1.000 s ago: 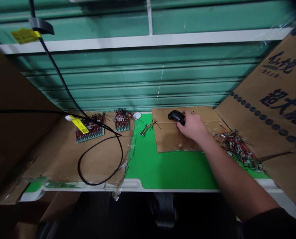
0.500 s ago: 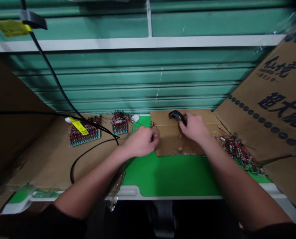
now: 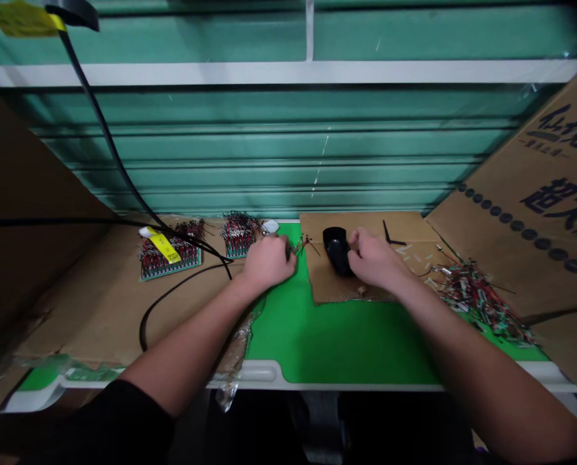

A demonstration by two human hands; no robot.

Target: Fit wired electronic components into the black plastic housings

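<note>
A black tool (image 3: 336,252) sits on a cardboard sheet (image 3: 409,232), gripped steady by the curled right hand (image 3: 374,255), while the closed left hand (image 3: 267,261) rests at loose wires (image 3: 300,245) by a green mat (image 3: 336,342), its hold hidden.

Wired circuit boards (image 3: 170,257) beside green mat (image 3: 341,342)

**Teal shutter, dim light**

You face a ribbed teal roller shutter (image 3: 269,142) crossed by a white rail (image 3: 288,73). Brown cardboard sheets (image 3: 26,194) close in on your left, and another (image 3: 506,271) leans on your right, printed with black characters. A black cable (image 3: 104,135) hangs far left. The white-edged bench (image 3: 263,371) drops into dark shadow (image 3: 269,426).
</note>
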